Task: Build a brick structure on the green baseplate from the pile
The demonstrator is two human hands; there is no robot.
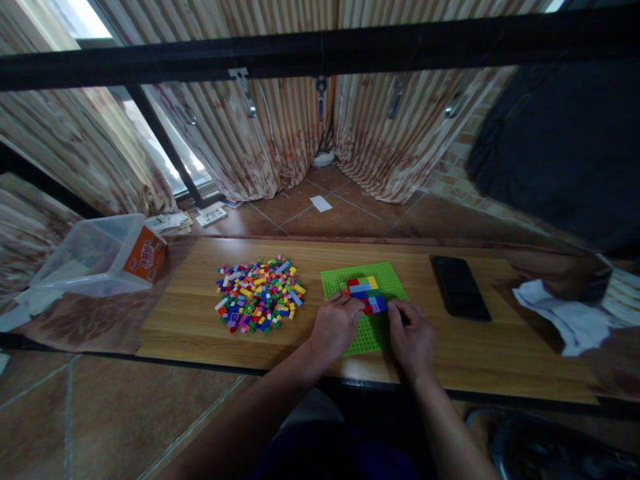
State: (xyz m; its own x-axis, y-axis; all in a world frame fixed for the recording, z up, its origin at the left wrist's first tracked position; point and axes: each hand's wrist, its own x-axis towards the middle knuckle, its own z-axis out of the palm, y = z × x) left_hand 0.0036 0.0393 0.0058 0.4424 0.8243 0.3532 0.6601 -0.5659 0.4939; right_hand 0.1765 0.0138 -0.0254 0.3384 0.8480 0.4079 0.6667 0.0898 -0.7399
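A green baseplate [353,279] lies on the wooden table [200,320] with a small block of coloured bricks [365,292] built on it. My left hand [334,325] rests at the plate's left edge, fingers curled and touching the built bricks. My right hand [413,337] sits on the plate's right lower part, fingers bent and pinched close to the bricks. Whether either hand holds a loose brick is hidden. A heap of loose coloured bricks [259,293] lies to the left of the plate.
A black phone [460,287] lies flat to the right of the plate. A clear plastic box [97,257] stands off the table's left end. White cloth [575,320] lies at the far right. Curtains hang behind a black bar.
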